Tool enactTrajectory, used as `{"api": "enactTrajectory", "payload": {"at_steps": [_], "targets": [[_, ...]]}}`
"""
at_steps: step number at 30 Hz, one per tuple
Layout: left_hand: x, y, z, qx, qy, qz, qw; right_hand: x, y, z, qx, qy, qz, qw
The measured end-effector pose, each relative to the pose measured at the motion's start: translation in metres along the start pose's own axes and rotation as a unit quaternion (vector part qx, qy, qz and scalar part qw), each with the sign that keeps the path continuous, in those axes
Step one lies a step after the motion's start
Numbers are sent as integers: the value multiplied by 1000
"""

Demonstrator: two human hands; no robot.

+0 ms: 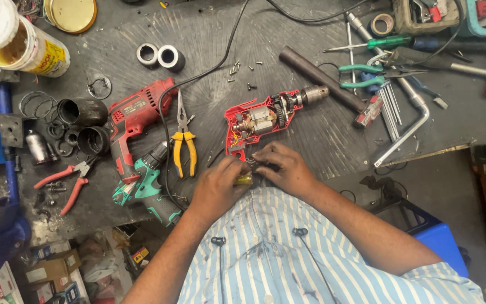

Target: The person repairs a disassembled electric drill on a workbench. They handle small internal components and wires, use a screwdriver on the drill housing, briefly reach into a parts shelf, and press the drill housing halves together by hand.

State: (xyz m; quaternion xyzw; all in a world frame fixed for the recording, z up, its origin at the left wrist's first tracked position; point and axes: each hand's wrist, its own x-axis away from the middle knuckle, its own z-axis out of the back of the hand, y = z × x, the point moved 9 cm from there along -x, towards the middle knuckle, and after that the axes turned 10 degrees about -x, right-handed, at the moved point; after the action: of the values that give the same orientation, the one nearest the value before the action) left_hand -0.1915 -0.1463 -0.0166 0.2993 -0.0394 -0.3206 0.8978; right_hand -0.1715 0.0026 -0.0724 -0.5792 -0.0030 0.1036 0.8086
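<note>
Working at the handle end of the opened red drill [262, 121], your left hand [217, 186] is closed around a small yellow-handled tool [244, 179], and your right hand [285, 166] has its fingertips pinched together on dark parts at the base of the drill's grip; what those fingers pinch is too small to tell. That drill lies on its side on the dark workbench [209, 34] just beyond your hands, casing half off, motor and gears exposed, chuck pointing away to your right. Just left of it lie yellow-handled pliers [184, 141], then a teal cordless drill [150, 183] and a second red drill [130, 115], with black pipe fittings [82, 112] and red-handled pliers [66, 180] further left. Right of the drill's chuck a dark metal rod [319, 76] lies slantwise, and beyond it are hex keys [389, 104], green-handled pliers [367, 76] and a green screwdriver [386, 42]. Loose screws [234, 68] lie scattered beyond the opened drill, two metal rings [158, 56] beyond them to the left, and a yellow tin [21, 45] sits in the far left corner.
</note>
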Motion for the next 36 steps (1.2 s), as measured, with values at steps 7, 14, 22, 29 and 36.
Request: {"api": "enactTrajectory", "payload": {"at_steps": [7,14,22,29,36], "targets": [[0,-2,-2,25,-22,5,999,-3,-8,-1,11,2,11,1000],[4,-10,-3,33,-30,21,999,1,12,-7,-97,-36,-207,973],[2,-20,-10,67,-74,51,994,13,31,-21,-323,-15,-233,917],[2,-32,5,227,-122,99,961,12,31,-21,-267,-1,-193,944],[-11,-32,7,541,20,129,831,14,27,-18,-220,6,-186,958]]}}
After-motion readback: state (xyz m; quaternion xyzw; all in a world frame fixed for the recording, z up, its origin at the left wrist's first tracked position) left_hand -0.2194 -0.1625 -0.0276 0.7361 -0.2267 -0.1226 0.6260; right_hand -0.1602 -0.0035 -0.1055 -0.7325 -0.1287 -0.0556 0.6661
